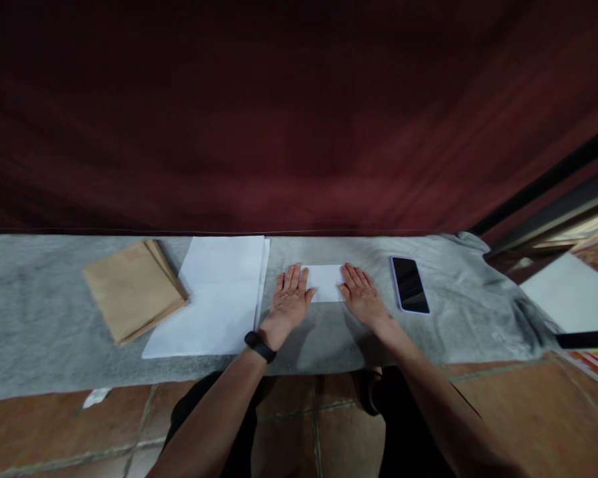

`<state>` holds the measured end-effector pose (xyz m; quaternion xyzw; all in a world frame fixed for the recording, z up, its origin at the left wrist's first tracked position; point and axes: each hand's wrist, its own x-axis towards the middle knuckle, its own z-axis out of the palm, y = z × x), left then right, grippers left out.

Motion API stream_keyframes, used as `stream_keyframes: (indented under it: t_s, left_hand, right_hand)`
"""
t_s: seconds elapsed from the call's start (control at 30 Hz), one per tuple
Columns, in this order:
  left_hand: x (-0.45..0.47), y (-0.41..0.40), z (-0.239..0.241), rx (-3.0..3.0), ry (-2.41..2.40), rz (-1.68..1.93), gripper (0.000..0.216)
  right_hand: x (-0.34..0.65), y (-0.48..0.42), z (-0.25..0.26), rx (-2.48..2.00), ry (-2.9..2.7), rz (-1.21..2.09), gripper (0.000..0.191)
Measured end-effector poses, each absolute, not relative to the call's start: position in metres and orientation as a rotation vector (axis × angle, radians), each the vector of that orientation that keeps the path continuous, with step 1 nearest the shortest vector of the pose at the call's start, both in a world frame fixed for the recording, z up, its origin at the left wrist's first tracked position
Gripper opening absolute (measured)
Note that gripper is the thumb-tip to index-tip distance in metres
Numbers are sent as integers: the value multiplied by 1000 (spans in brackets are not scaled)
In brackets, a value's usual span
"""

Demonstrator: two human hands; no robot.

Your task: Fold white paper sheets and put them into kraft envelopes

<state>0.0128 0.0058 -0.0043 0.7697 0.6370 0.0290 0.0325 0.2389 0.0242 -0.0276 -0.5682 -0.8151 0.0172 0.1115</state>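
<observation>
A small folded white paper (323, 282) lies on the grey cloth (40, 318) in front of me. My left hand (289, 302) rests flat on its left end, fingers stretched out. My right hand (361, 295) lies flat on its right end, fingers spread. A black band is on my left wrist. Neither hand grips anything.
A stack of white sheets (214, 295) lies left of my hands, and a pile of brown envelopes (132, 289) further left. A dark phone (409, 284) lies face up to the right. A dark red curtain (299, 113) hangs behind. Brown floor tiles (518, 411) are below.
</observation>
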Motion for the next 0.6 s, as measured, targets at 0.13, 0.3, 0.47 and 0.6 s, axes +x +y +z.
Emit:
stream_keyframes:
  t_s: [0.13,0.3,0.47,0.6]
  left_hand:
    - [13,4,-6,2347,2025,84,61]
    - [20,0,-13,2407,2031,220,61]
    - [25,-5,-19,2479,1912,273,58]
    - [24,-6,-19,2483,1909,285,58]
  right_hand:
    - [235,22,-21,-1631,-2352,60,59]
    - [209,5,-16,-1378,-2461,112,58]
    - [197,-11,-22,-1311,-2528,91,57]
    - [204,-13,-24,-1347,-2514,32,56]
